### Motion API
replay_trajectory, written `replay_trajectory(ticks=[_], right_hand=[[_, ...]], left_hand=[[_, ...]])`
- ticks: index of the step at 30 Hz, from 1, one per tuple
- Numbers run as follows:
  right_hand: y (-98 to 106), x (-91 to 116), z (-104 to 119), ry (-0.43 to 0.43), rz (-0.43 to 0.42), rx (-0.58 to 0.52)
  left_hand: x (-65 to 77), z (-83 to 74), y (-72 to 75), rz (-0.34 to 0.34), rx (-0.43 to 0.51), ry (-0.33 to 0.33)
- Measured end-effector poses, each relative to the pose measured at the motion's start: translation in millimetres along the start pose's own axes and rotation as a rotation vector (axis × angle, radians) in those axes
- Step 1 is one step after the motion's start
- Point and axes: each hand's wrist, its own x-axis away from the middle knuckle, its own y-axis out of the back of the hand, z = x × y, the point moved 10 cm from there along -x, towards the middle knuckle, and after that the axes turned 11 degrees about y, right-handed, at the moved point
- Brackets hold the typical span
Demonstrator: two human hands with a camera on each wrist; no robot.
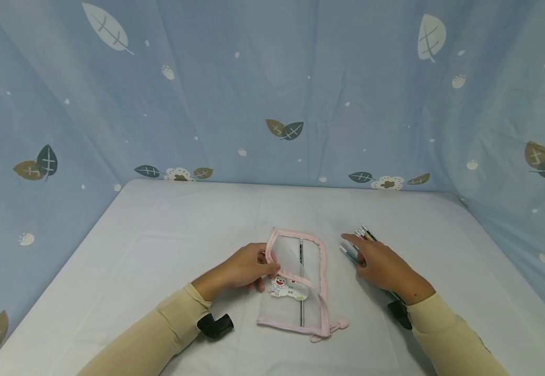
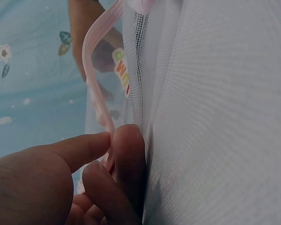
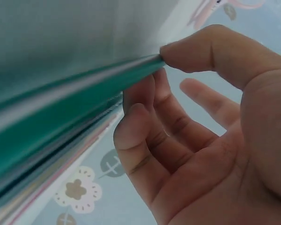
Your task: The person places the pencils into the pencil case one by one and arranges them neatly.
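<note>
My left hand (image 1: 248, 265) pinches the pink zipper edge of a see-through mesh pencil case (image 1: 277, 313) and lifts its flap open. In the left wrist view, the left thumb and fingers (image 2: 129, 150) grip that pink edge beside the white mesh (image 2: 215, 117). A cartoon patch (image 1: 288, 289) decorates the flap, and one thin dark pencil (image 1: 301, 253) lies inside the case. To the right, my right hand (image 1: 385, 266) is over several pencils (image 1: 368, 233). The right wrist view has its thumb and fingers pinching the end of a shiny green pencil (image 3: 84, 101).
A pink zipper pull (image 1: 339, 325) sticks out from the case's lower right corner. All of this lies on a white-covered table (image 1: 183, 219). Blue leaf-print curtain (image 1: 234, 94) surrounds its back and sides. A black wrist device (image 1: 216, 326) sits at the left cuff.
</note>
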Motion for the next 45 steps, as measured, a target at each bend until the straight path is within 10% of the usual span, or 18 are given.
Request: replay_trajectory(ticks=[23, 45], right_hand=[[29, -3, 23, 0.091, -0.126, -0.024], [67, 9, 13, 0.022, -0.564, -0.26]], left_hand=[[0.4, 7.9, -3.7, 0.021, 0.062, 0.03], [6.6, -2.4, -3.6, 0.001, 0.077, 0.054]])
